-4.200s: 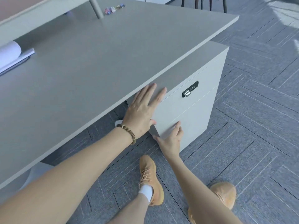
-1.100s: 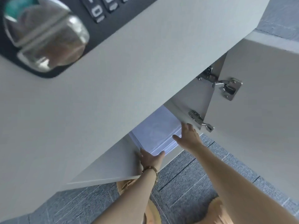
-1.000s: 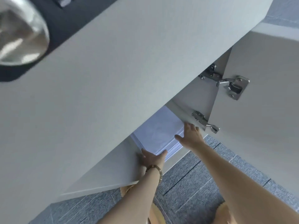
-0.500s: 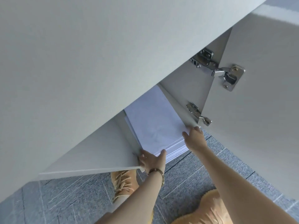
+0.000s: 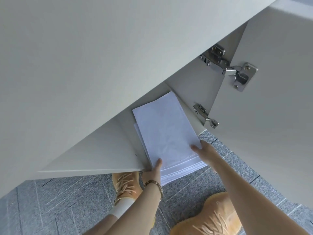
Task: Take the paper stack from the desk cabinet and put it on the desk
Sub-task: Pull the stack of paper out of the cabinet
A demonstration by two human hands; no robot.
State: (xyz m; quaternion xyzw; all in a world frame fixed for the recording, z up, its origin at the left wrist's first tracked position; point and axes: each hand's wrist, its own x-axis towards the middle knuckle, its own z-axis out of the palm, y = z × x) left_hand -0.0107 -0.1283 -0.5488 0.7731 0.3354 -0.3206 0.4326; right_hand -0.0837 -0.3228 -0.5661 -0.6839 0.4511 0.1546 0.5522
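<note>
Both hands are clamped on the paper stack point(image 5: 166, 133), left hand point(image 5: 153, 172) at the near corner, right hand point(image 5: 205, 152) on the side edge, with the stack half out of the cabinet point(image 5: 94, 155). Keep it level and squeezed so the loose lower sheets don't fan out before it reaches the counter

The paper stack point(image 5: 166, 133) is made of smooth, matt white sheets. The cabinet point(image 5: 94, 151) panels are finished in a matt, pale grey laminate. Shiny bare metal is seen on the hinges point(image 5: 232, 68). The floor point(image 5: 67, 200) is covered in rough grey carpet.
</note>
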